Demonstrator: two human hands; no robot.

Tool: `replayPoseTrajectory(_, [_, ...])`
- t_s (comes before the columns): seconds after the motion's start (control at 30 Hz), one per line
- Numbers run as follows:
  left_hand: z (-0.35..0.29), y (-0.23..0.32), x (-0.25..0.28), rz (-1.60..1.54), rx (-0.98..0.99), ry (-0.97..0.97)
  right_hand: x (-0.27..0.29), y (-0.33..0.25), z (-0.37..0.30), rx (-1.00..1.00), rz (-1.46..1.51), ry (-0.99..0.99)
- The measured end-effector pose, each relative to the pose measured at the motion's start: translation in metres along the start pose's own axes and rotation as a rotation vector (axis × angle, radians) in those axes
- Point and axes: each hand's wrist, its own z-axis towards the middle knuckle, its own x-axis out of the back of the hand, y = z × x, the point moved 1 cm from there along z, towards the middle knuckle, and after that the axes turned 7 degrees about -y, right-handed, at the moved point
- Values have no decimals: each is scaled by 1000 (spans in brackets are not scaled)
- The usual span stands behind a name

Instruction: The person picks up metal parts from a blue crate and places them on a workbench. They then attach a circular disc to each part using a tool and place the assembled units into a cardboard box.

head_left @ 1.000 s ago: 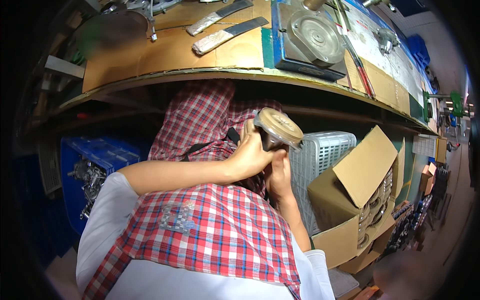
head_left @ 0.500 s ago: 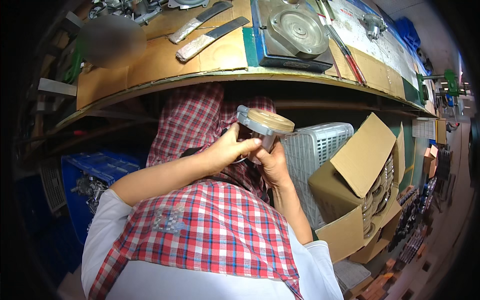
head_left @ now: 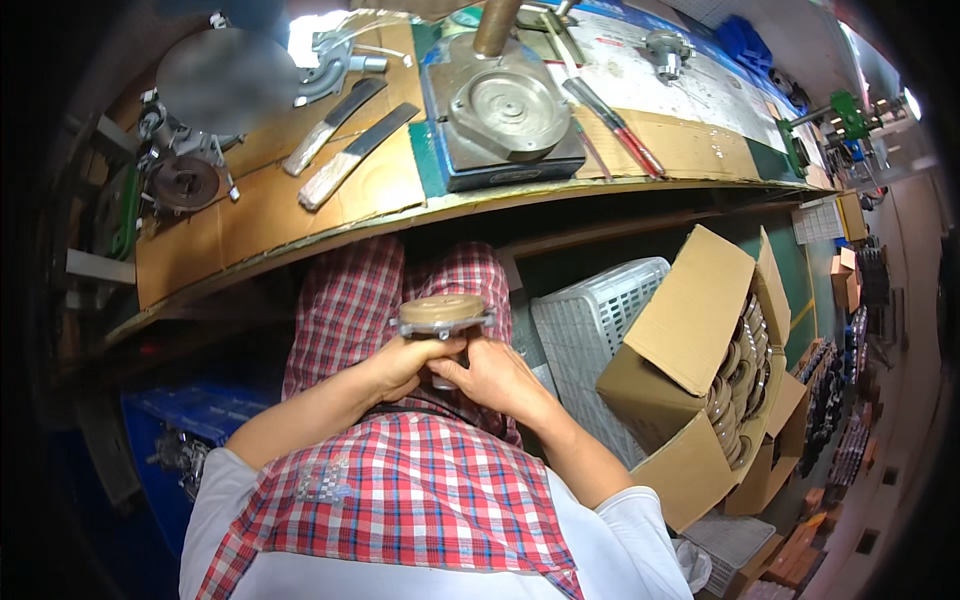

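Above my lap I hold a round grey metal housing (head_left: 443, 327) with a tan disc (head_left: 441, 307) on top, its face tilted up. My left hand (head_left: 408, 366) is wrapped around the underside from the left. From the other side, my right hand (head_left: 497, 377) closes on the lower part, its thumb lying near the left hand. The narrow lower end of the housing is mostly hidden by my fingers.
On the bench ahead stands a metal fixture (head_left: 510, 112) with a round recess. Two flat blades (head_left: 360, 152) with wrapped handles and red-handled tools (head_left: 628, 138) flank it. At right are a pale plastic basket (head_left: 595, 330) and a cardboard box (head_left: 655, 395) of round discs; a blue crate (head_left: 150, 470) is at left.
The housing has come closer to level and sits lower and further left in the picture. My right hand has shifted around its lower part. The view has turned, showing more of the bench.
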Motion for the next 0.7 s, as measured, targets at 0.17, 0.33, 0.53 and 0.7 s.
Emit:
replayPoseTrajectory(0.17, [-3, -11, -1, 2, -111, -95, 51, -24, -22, 5, -228, -186])
replayPoseTrajectory(0.33, [-11, 3, 0, 97, -262, -53, 103, -17, -30, 190, -188, -84])
replayPoseTrajectory(0.53, [-16, 36, -28, 236, -294, 181, 121, -32, -15, 300, 138, 435])
replayPoseTrajectory(0.7, [-16, 32, -11, 283, -184, 191, 84, -28, 4, 438, -29, 587])
